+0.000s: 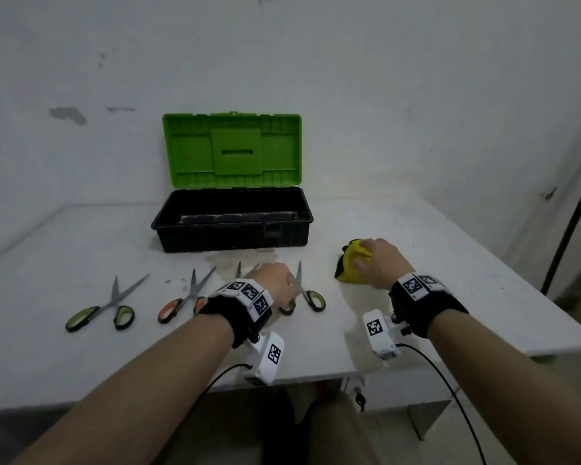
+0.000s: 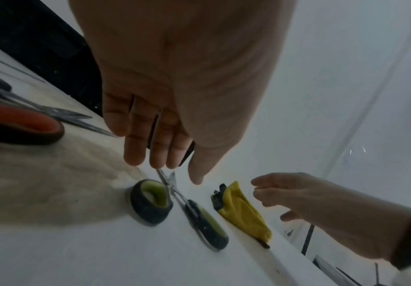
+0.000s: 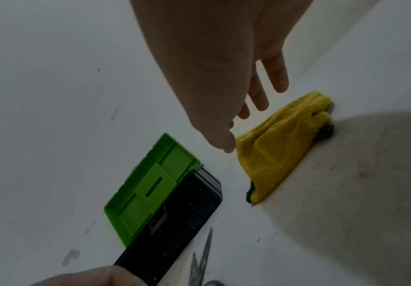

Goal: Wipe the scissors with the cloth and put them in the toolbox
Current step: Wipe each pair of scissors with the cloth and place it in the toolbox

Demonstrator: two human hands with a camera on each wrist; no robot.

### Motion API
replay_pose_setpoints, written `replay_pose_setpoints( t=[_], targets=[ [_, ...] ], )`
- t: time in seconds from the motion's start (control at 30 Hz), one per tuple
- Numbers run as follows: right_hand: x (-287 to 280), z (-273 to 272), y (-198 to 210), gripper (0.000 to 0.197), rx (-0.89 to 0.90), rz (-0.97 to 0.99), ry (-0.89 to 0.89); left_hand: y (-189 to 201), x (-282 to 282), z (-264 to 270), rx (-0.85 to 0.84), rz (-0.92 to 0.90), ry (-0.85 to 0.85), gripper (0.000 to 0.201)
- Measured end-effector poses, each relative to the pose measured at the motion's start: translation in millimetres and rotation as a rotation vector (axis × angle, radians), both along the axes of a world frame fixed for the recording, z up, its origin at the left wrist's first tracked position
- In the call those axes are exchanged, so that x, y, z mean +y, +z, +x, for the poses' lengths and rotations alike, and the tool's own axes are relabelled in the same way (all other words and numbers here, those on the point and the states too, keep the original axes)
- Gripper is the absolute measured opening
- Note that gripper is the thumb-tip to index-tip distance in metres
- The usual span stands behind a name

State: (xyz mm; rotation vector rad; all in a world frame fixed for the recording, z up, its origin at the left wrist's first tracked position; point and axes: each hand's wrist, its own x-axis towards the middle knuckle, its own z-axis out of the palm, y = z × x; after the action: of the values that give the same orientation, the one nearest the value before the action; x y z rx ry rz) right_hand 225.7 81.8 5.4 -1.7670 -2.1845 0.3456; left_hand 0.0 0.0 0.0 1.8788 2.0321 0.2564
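Reaching stage, nothing lifted yet. Left hand (image 2: 175, 92) over the green-handled scissors (image 2: 187, 211) at the right end of the row on the table (image 1: 81, 364), fingers (image 2: 136, 147) straight and together, tips touching the blades near the pivot; no grip closed. Right hand (image 3: 214, 81) just over the yellow cloth (image 3: 280, 143), fingers spread and relaxed, not yet gathering it. Best done by closing round the handle loops, not the blades, keeping the points away from the other hand, and bunching a thick fold of cloth before wiping from pivot to tip. Toolbox (image 1: 232, 226) behind the row, green lid (image 1: 232, 149) upright and open; black base with only a long flat dusty strip visible on its floor, otherwise hard to tell. Two more pairs, orange-handled scissors (image 1: 182, 302) and another green pair (image 1: 104, 310), lying further left.
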Motion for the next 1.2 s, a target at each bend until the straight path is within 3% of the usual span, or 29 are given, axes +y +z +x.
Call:
replay_pose_setpoints(
  t=[0.17,0.4,0.63,0.8,0.93,1.1,1.2],
  targets=[
    [13,0,3,0.045,-0.060,-0.079,-0.040,-4,8,7,0.110,-0.090,-0.017,0.032],
    [35,-6,-4,0.037,-0.192,-0.071,-0.062,-8,19,6,0.156,-0.087,-0.001,0.016],
    [44,1,-16,0.030,-0.223,0.037,-0.022,-8,24,-6,-0.140,-0.100,0.068,0.022],
    [25,6,-13,0.010,0.181,0.090,0.094,-15,13,-21,-0.666,-0.045,0.119,0.013],
    [-2,-2,-8,0.017,0.460,0.064,0.176,-17,-9,-28,-1.023,-0.037,0.088,0.019],
    [-24,-26,-9,0.024,0.583,-0.010,0.258,-19,-18,-33,-0.989,0.082,0.011,0.022],
    [-30,-36,-14,0.019,0.555,-0.041,0.323,-22,-17,-36,-0.919,0.181,0.046,0.027]
  ],
)
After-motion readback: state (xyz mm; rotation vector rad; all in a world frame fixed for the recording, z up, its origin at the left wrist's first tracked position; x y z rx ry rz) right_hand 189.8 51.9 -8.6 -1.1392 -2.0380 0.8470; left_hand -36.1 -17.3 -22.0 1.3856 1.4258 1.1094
